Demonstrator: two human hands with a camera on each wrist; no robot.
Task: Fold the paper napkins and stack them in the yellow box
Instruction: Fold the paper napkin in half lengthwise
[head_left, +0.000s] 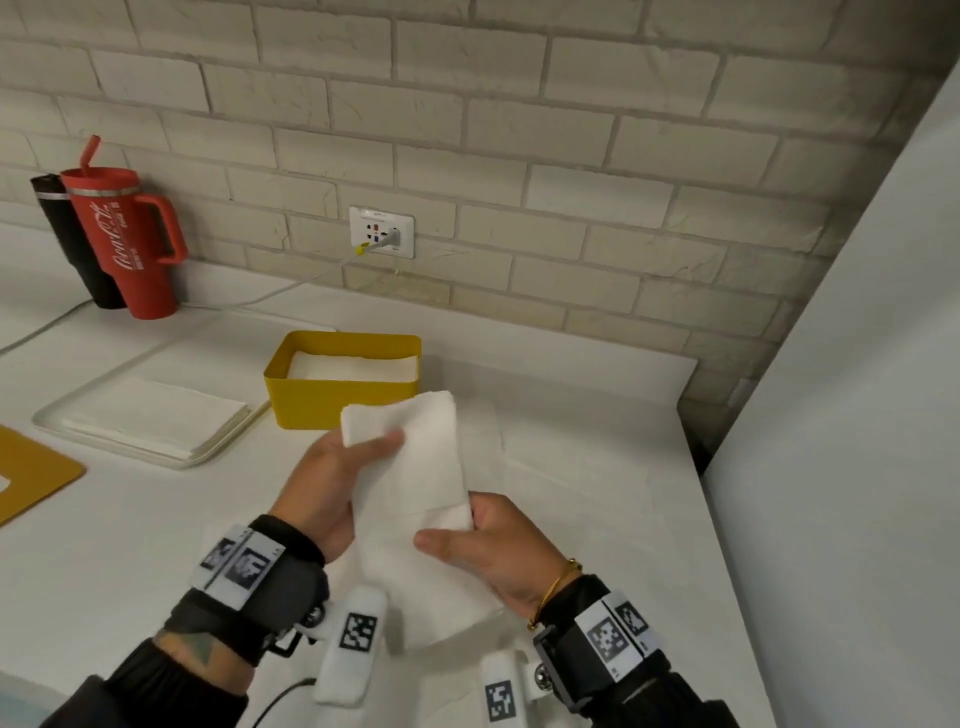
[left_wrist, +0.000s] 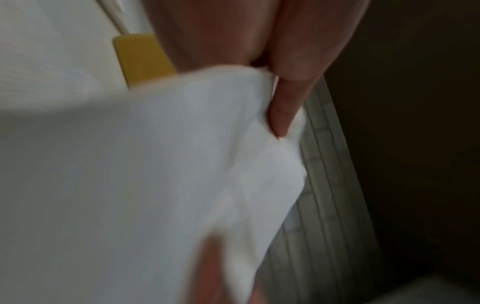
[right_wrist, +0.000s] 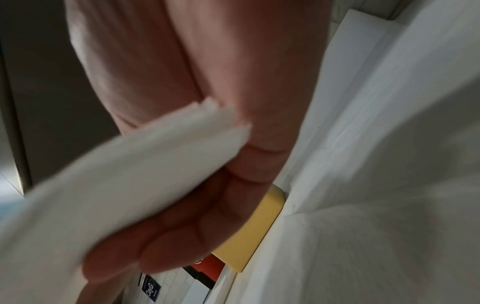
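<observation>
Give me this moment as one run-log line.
left hand: grips napkin top | right hand: grips its lower edge | napkin: lifted, folded | yellow box: holds napkins

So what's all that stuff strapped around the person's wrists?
Both hands, left and right, are bare. Black sleeves, black wrist straps carrying white blocks printed with black-and-white square codes. A thin gold bracelet circles the right wrist.

Pale brick wall (head_left: 519, 130), white countertop (head_left: 571, 415), wall socket (head_left: 382, 232), white panel (head_left: 857, 415) at right
</observation>
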